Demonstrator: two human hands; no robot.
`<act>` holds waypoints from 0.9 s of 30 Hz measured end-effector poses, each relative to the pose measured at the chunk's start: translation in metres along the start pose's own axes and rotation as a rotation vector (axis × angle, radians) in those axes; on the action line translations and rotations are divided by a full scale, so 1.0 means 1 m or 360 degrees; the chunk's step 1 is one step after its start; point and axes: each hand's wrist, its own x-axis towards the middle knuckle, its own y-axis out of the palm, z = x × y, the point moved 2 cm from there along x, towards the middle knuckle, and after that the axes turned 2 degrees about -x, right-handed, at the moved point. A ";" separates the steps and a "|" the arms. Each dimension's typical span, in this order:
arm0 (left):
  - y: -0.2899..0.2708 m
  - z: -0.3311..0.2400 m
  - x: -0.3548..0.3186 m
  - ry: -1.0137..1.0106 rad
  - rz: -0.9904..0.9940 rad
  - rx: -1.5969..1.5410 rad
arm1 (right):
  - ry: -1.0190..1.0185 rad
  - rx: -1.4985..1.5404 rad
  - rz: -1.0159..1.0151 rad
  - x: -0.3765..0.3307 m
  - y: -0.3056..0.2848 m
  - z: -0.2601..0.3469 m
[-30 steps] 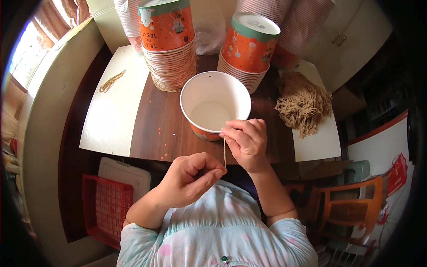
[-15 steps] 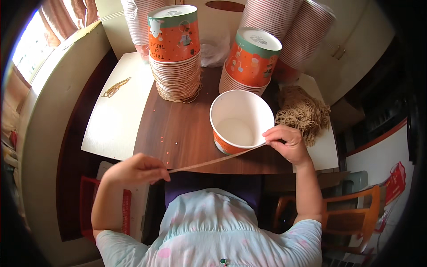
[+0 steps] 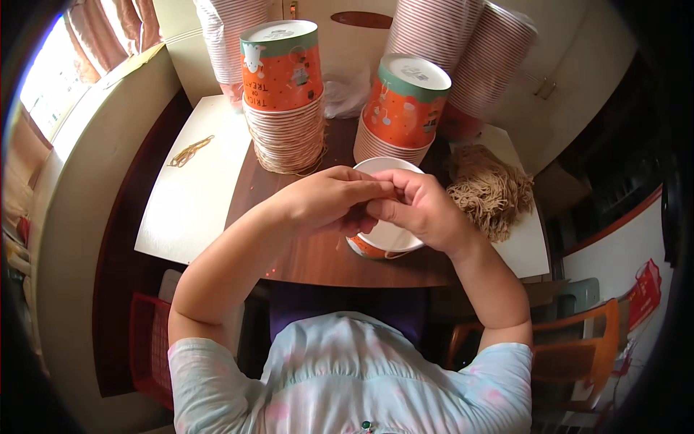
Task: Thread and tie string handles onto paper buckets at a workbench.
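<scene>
An open paper tub [image 3: 367, 248], white inside and orange and green outside, stands upright near the table's front edge. Over its mouth my left hand [image 3: 329, 199] and my right hand [image 3: 426, 213] meet, fingertips pinched together. Both are closed on a thin tan cord, mostly hidden by the fingers; a short loop of the cord [image 3: 395, 254] shows at the tub's near rim. My hands and forearms cover much of the tub.
Behind stand an upside-down tub stack [image 3: 285, 72] with cords around its lower rims and another stack [image 3: 406, 108]. A heap of tan cords [image 3: 491, 192] lies at right, a few yellowish strands [image 3: 191, 151] at left. Wrapped cup stacks [image 3: 437, 32] rise at the back.
My left hand has moved up and right from the table's front edge to meet my right hand over the tub. The cord, stretched straight before, is now mostly hidden between the fingers.
</scene>
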 end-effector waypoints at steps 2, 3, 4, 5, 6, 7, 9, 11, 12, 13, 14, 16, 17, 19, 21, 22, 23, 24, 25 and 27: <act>-0.013 0.004 0.000 0.0016 0.0100 0.0103 | -0.0058 -0.0263 -0.0254 -0.005 -0.009 0.002; -0.012 0.006 -0.003 -0.0061 0.0044 0.0015 | -0.0029 -0.0506 -0.0356 -0.011 -0.018 0.005; -0.012 0.008 -0.007 -0.0138 -0.0015 -0.0075 | -0.0048 -0.0525 -0.0420 -0.014 -0.022 0.006; -0.013 0.009 -0.011 -0.0169 -0.0062 -0.0139 | -0.0045 -0.0524 -0.0419 -0.015 -0.027 0.004; -0.014 0.012 -0.013 -0.0170 -0.0058 -0.0140 | -0.0069 -0.0511 -0.0406 -0.016 -0.033 0.002; -0.016 0.015 -0.014 -0.0159 -0.0070 -0.0045 | -0.0092 -0.0497 -0.0392 -0.016 -0.036 0.000; -0.020 0.020 -0.016 -0.0148 -0.0042 0.0072 | -0.0092 -0.0532 -0.0409 -0.016 -0.036 -0.001; -0.021 0.021 -0.016 -0.0127 -0.0064 0.0186 | -0.0091 -0.0565 -0.0421 -0.017 -0.036 -0.001; -0.021 0.021 -0.018 -0.0103 -0.0089 0.0305 | -0.0052 -0.0533 -0.0422 -0.017 -0.035 0.000; -0.020 0.020 -0.020 -0.0101 -0.0094 0.0303 | -0.0013 -0.0500 -0.0423 -0.016 -0.035 0.000; -0.019 0.018 -0.023 -0.0107 -0.0175 0.0396 | -0.0014 -0.0502 -0.0417 -0.016 -0.037 -0.001; -0.018 0.014 -0.022 -0.0123 -0.0250 0.0487 | -0.0210 -0.1224 -0.0302 -0.015 -0.042 -0.002; -0.017 0.012 -0.019 -0.0058 -0.0259 0.0581 | -0.0206 -0.1221 -0.0302 -0.012 -0.039 -0.002; -0.014 0.010 -0.014 0.0007 -0.0260 0.0675 | -0.0643 -0.0894 -0.0261 -0.007 -0.023 0.000; -0.012 0.003 -0.007 0.0220 -0.0194 0.0816 | -0.0367 -0.0201 0.0086 0.005 -0.014 -0.003; -0.008 -0.009 -0.009 0.0120 -0.0206 0.0848 | -0.0159 0.0226 0.0151 0.009 -0.006 0.000; -0.013 -0.011 -0.005 0.0128 -0.0200 0.0907 | -0.0099 0.0265 0.0139 0.011 -0.005 0.001; -0.018 -0.012 -0.002 0.0136 -0.0202 0.0964 | 0.0011 0.0211 0.0075 0.013 -0.007 0.005; -0.017 -0.015 -0.001 0.0134 -0.0232 0.0865 | 0.0120 0.0156 0.0010 0.014 -0.010 0.010; -0.023 -0.017 0.004 0.0185 -0.0238 0.0792 | 0.0132 0.0117 -0.0082 0.016 -0.013 0.014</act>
